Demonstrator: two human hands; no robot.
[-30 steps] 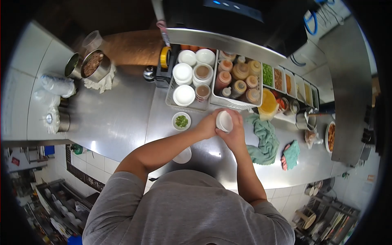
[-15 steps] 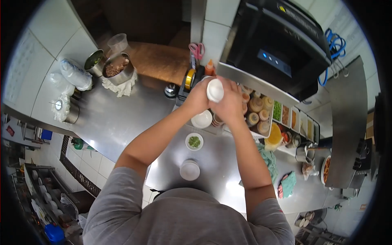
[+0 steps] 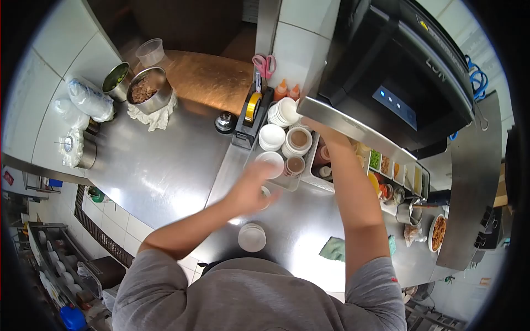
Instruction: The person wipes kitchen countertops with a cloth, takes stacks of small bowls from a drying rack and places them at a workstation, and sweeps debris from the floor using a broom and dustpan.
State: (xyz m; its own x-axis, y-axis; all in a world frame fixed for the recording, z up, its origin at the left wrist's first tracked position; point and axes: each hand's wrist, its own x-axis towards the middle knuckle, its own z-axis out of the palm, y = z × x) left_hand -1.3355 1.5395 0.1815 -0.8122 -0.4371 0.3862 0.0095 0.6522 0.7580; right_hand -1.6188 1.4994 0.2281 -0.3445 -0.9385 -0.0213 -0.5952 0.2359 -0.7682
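Over the metal counter [image 3: 171, 149], my left hand [image 3: 253, 188] is open and empty. By the black machine [image 3: 367, 71] and white tiles [image 3: 306, 47], my right hand [image 3: 320, 128] is half-hidden; I can't tell its grip.

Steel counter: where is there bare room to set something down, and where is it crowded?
Widest: the left stretch of steel counter, between the meat pot and the bell. Smaller: the front patch between the front bowl stack and the green cloth. Crowded: the bowl tray and adjoining bottle basket. The left hand hides some counter.
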